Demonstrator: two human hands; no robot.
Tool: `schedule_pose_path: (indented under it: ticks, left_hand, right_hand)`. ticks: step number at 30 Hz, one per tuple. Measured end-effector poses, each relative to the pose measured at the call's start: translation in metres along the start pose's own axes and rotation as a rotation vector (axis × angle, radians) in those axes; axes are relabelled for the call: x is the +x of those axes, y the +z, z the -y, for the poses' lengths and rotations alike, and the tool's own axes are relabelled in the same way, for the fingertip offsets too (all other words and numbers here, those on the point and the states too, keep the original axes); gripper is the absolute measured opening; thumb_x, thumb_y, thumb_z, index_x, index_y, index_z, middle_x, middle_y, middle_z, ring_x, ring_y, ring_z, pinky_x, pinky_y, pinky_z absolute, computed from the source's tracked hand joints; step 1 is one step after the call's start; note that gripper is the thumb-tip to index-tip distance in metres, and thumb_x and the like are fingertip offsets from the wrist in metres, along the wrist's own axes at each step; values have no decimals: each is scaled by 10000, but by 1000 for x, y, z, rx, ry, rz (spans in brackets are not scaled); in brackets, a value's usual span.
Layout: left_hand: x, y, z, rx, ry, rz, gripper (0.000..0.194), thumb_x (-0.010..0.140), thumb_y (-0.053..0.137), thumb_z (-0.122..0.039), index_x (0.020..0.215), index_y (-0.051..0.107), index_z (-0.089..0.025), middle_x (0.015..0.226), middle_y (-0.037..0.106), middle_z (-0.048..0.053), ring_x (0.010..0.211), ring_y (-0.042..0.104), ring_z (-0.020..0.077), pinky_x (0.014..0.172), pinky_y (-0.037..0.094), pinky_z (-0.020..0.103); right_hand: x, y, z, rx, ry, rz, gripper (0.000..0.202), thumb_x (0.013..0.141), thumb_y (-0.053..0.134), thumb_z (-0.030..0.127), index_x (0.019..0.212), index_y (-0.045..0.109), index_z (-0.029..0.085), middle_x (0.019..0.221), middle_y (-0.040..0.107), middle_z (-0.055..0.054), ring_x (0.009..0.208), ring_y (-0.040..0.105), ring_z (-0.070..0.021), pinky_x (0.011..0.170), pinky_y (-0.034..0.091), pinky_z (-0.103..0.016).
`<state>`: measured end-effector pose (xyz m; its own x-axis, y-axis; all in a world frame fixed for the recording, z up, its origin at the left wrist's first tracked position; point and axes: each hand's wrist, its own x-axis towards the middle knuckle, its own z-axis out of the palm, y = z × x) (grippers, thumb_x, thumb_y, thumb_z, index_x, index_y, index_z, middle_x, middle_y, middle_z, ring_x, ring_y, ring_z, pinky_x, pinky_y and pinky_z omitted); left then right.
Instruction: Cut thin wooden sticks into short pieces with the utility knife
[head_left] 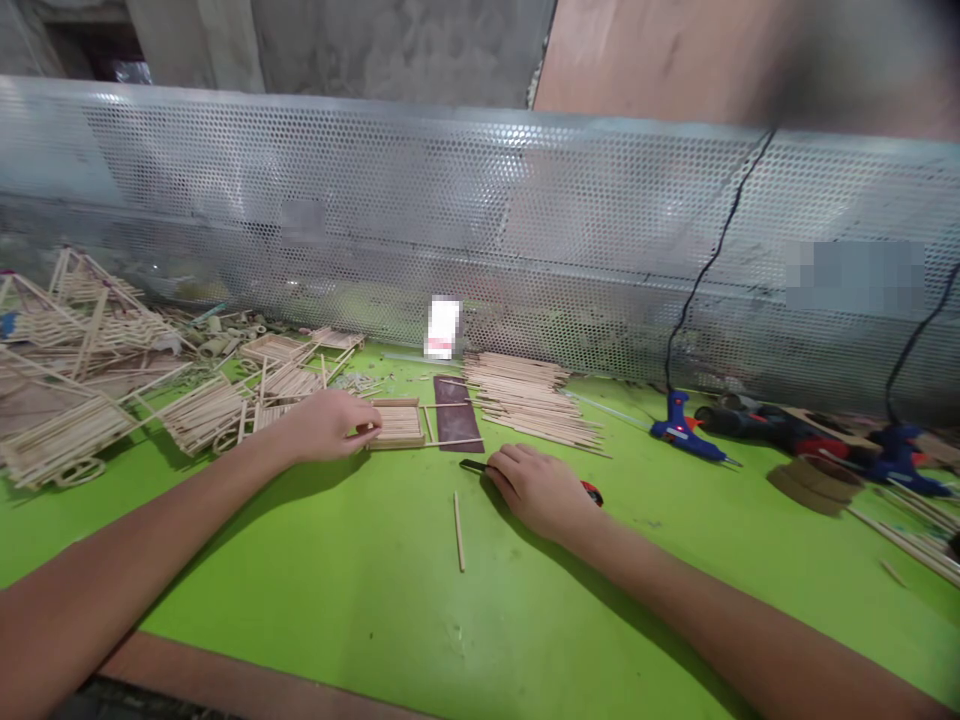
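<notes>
My left hand point(330, 425) is closed in a pinch over the left end of a small cart of thin wooden sticks point(397, 425); whatever lies between its fingertips is too small to make out. Two long stick handles of this cart reach right across a dark brown rectangular plate point(455, 425). My right hand point(536, 485) is wrapped around a utility knife point(472, 465), resting low over the table. The knife's dark tip points left, and a red and black end shows behind the palm. A single loose stick point(459, 532) lies in front, between both hands.
A pile of sticks point(532, 395) lies behind my right hand. Several stick carts point(202, 415) crowd the left. Blue glue guns point(686, 430) with cords and a tape roll point(817, 483) stand right. A perforated metal panel point(450, 220) borders the green table point(390, 600) behind.
</notes>
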<state>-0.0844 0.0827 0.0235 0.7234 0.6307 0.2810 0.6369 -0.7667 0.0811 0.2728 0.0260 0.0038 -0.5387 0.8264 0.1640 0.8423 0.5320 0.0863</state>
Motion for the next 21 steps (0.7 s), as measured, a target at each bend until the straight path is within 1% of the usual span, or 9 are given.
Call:
schedule_pose_path:
  ticks: [5,12,16,21]
  left_hand:
    - [0,0,0,-6,1,8,302,1009,495,-268,890,762,-192,793,784,32,664,698,149,695,537,282]
    - [0,0,-1,5,1,8,310,1012,490,-271,914,771,-184,810,787,40,673,699,153,691,538,283]
    - [0,0,0,12,8,1,292,1002,500,-256,948,777,-182,830,792,39,683,702,152,693,539,281]
    - [0,0,0,26,22,-8,288,1008,514,-263,920,777,-186,795,782,33,654,685,148,669,527,272]
  right_hand:
    - [0,0,0,20,-14,7,271,1099,440,250,984,674,176,956,692,-57,842,626,-204,705,419,-325]
    - [0,0,-2,26,-20,-6,265,1094,455,247,978,683,175,953,695,-63,841,626,-199,695,414,-317]
    - [-1,-2,-3,33,-24,15,261,1089,460,232,983,690,171,953,701,-66,855,629,-201,702,418,-312]
    - [-4,-6,-4,-11,-29,38,261,1081,461,217,969,691,165,945,700,-64,849,632,-209,702,416,-326]
